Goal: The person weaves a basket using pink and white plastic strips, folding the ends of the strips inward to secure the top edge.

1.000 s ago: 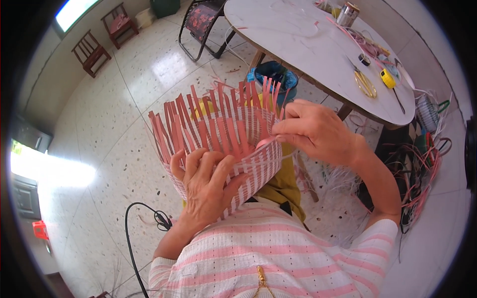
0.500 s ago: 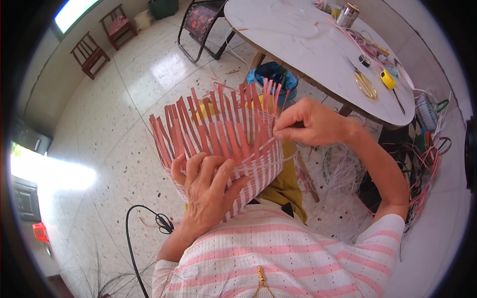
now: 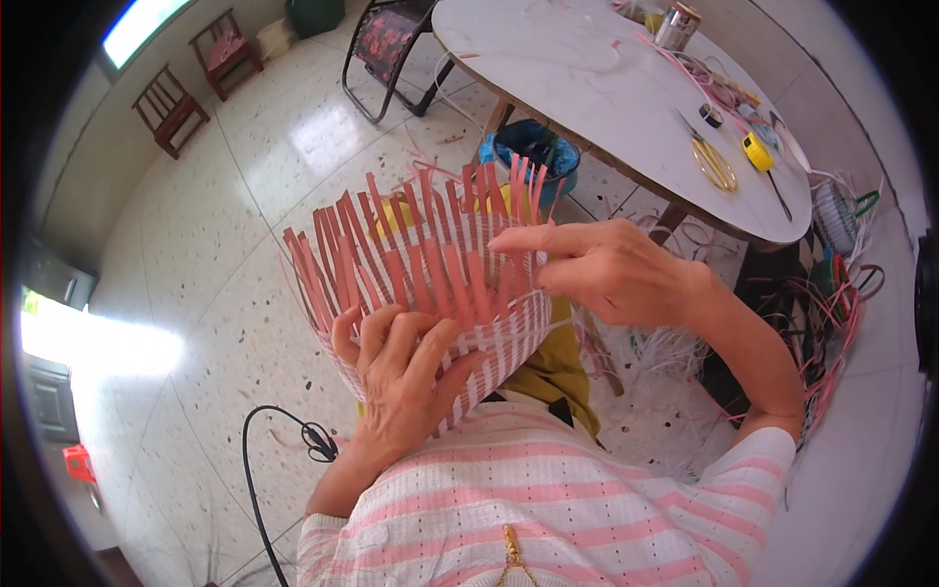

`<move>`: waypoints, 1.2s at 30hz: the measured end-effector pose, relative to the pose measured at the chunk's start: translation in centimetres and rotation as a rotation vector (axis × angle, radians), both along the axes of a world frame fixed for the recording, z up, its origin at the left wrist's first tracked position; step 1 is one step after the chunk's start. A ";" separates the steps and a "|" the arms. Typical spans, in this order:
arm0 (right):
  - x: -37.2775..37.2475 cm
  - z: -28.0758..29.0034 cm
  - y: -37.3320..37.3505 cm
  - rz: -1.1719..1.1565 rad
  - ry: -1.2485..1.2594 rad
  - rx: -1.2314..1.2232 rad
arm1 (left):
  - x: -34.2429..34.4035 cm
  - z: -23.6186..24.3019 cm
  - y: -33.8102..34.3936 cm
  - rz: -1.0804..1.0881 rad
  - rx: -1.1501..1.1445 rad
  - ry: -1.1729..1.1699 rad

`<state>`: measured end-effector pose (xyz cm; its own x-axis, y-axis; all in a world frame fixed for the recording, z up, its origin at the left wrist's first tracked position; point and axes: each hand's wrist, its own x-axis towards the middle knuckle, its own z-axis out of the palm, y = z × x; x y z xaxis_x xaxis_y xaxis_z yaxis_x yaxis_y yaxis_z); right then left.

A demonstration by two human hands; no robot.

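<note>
A half-woven basket (image 3: 509, 342) of pink and white flat strips rests tilted on my lap, its loose pink strip ends (image 3: 430, 279) standing up around the rim. My left hand (image 3: 401, 377) is closed over the near side, fingers bent over the edge among the strip ends and thumb along the outer wall. At the right corner of the rim is my right hand (image 3: 611, 269). Its index finger stretches left over the opening, apart from the thumb, while the other fingers curl under. A bit of white strip shows between index finger and thumb; no firm hold on it is visible.
On the white table (image 3: 577, 88) at the upper right lie scissors (image 3: 714, 164), a yellow tape measure (image 3: 756, 152), a can (image 3: 677, 26) and loose strips. A blue-lined bin (image 3: 533, 147) stands under its edge. Strip scraps (image 3: 665, 342) cover the floor at right. A black cable (image 3: 249, 470) loops at lower left.
My right hand has gone from a pinch at the basket's right corner to a stretched index finger reaching left over the rim. The left hand keeps its hold.
</note>
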<state>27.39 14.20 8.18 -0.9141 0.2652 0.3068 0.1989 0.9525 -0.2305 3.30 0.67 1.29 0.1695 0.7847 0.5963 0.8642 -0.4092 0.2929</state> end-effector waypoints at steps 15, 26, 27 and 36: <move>-0.8 3.9 -5.5 -0.323 -0.392 0.197 | 0.0 -0.4 0.1 -0.001 0.012 -0.016; 3.3 -4.9 -0.3 -0.354 0.086 -0.833 | -0.2 -1.1 0.3 -0.040 0.058 -0.006; 3.0 -5.2 -0.6 -0.403 0.093 -0.819 | -0.3 -1.0 0.2 -0.021 0.054 -0.002; -1.3 -2.2 -5.7 -0.289 0.263 -0.004 | -3.1 -1.1 -0.1 -0.084 0.262 -0.185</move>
<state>26.04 8.45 6.02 -0.6914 0.5023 0.5192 0.3928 0.8646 -0.3134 0.19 0.53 0.16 0.0971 0.5887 0.8025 0.7663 -0.5588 0.3171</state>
